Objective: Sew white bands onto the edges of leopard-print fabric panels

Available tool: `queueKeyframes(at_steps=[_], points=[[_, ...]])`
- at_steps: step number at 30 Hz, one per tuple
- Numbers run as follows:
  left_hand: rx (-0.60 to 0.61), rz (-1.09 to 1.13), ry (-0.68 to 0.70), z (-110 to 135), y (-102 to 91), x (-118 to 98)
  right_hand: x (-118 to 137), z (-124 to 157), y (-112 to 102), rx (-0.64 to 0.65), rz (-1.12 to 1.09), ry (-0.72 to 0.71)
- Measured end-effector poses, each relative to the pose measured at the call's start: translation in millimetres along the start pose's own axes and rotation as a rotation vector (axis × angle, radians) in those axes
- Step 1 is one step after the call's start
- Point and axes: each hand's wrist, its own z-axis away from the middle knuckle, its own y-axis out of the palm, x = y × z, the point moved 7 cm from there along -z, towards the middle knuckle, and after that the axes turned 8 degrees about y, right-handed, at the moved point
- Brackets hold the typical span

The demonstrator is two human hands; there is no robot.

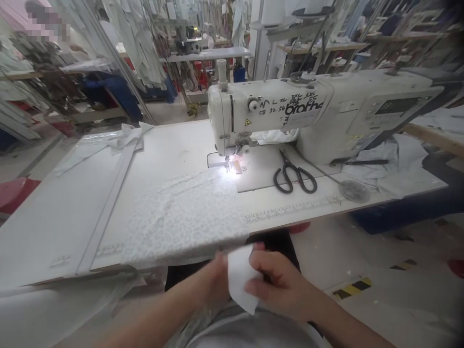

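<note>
Close to my body, below the table's front edge, my right hand point(277, 280) pinches a small white piece of fabric point(241, 280) between thumb and fingers. My left hand point(217, 278) is against the other side of this piece; its fingers are hidden behind it and blurred. Ahead of both hands, a pale spotted fabric point(192, 217) lies on the table and hangs over the front edge. Its far end reaches the lit needle area of a white sewing machine point(268, 106).
Black-handled scissors point(295, 176) lie right of the needle. A ruler scale point(293, 208) runs along the front edge of the table point(174, 145). Pale fabric strips point(123, 145) lie at left, and white cloth pieces point(395, 164) at right. Other workstations stand behind.
</note>
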Motion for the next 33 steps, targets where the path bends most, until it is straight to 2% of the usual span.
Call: queueKeyframes(at_steps=[2,4,6,7,9,11,13,15,16,20,22,24,26,28,31,33], points=[[-0.279,0.077,0.111,-9,-25.8,-24,-11,3,11,0.019,0.067,0.019],[-0.534,-0.002,0.214,-7,-50.3,-51,-45,4,14,0.001,0.182,0.134],[-0.640,-0.040,0.237,-3,-57.6,-64,-78,3,10,-0.047,0.281,0.223],[-0.629,-0.015,0.207,-3,-54.1,-61,-88,2,7,-0.080,0.303,0.234],[-0.533,0.089,0.124,-5,-37.3,-45,-91,-2,1,-0.153,0.272,0.186],[-0.422,0.175,0.068,-10,-19.2,-30,-80,-7,-2,-0.210,0.190,0.104],[-0.361,0.173,0.066,-16,-13.5,-27,-66,-11,2,-0.194,0.105,0.046],[-0.349,0.066,0.108,-26,-24.4,-40,-61,-13,7,-0.172,0.048,0.034],[-0.367,-0.053,0.148,-32,-35.9,-51,-61,-13,7,-0.180,0.020,0.039],[-0.560,-0.662,0.293,-55,-95.3,-105,-84,-8,4,-0.283,-0.118,0.099],[-0.625,-0.816,0.304,-66,-119.1,-120,-97,-9,1,-0.347,-0.108,0.131],[-0.640,-0.916,0.291,-78,-134.9,-126,-102,-12,-5,-0.445,-0.026,0.123],[-0.641,-1.042,0.288,-88,-143.4,-131,-97,-18,-13,-0.536,0.064,0.071],[-0.624,-1.165,0.301,-97,-146.1,-134,-89,-25,-17,-0.549,0.122,0.015],[-0.584,-1.320,0.323,-106,-143.3,-135,-87,-33,-16,-0.446,0.157,0.005],[-0.557,-1.390,0.324,-106,-138.2,-132,-95,-32,-10,-0.362,0.173,0.033]])
